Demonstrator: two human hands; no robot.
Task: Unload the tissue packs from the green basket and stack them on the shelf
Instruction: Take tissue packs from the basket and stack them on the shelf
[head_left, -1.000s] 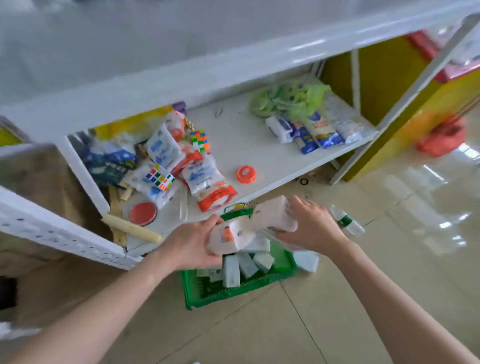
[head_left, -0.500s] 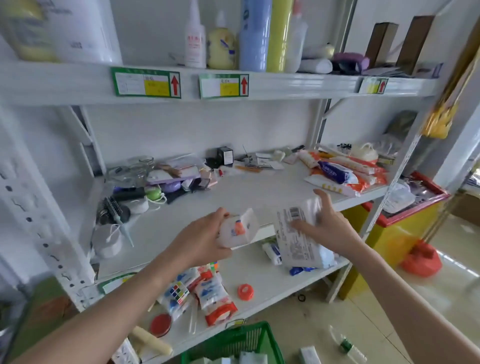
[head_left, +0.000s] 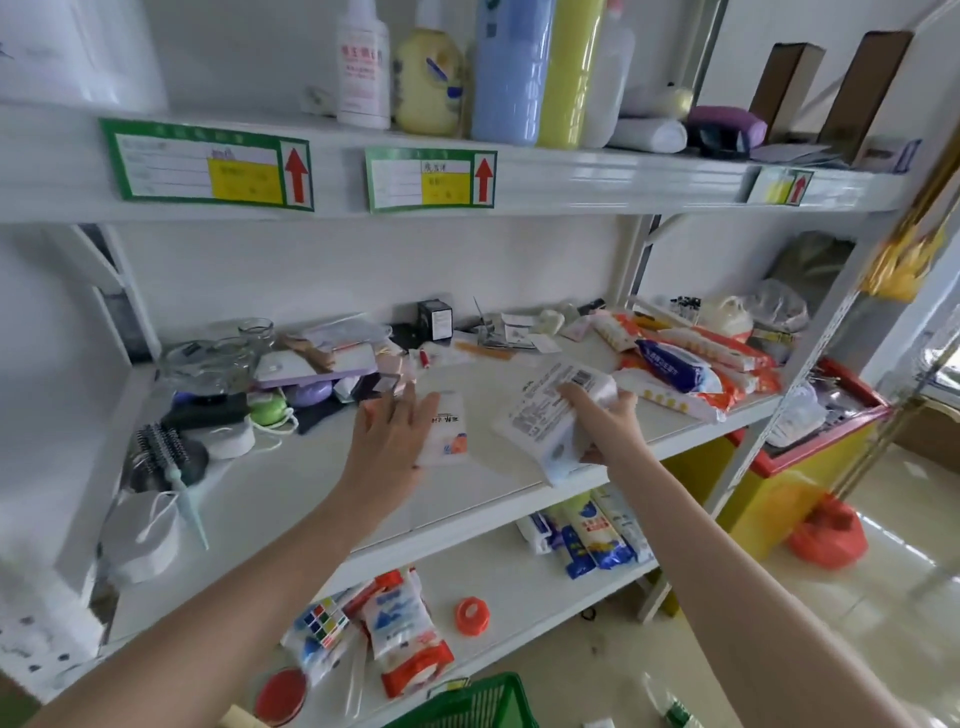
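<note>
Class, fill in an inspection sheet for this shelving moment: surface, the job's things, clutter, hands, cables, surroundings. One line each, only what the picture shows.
Surface: white middle shelf, bare patch at the front.
Job's things: small tissue pack lies on the middle shelf; large tissue pack is low over the shelf's front part; green basket on the floor below, only its rim in view.
Clutter: hairbrush, glass jars, red-and-blue wrapped packs at the right.
Hands: left hand rests on the small tissue pack, fingers straight; right hand grips the large tissue pack.
Cables: nothing seen.
Surroundings: bottles on the top shelf, shiny tiled floor.
</note>
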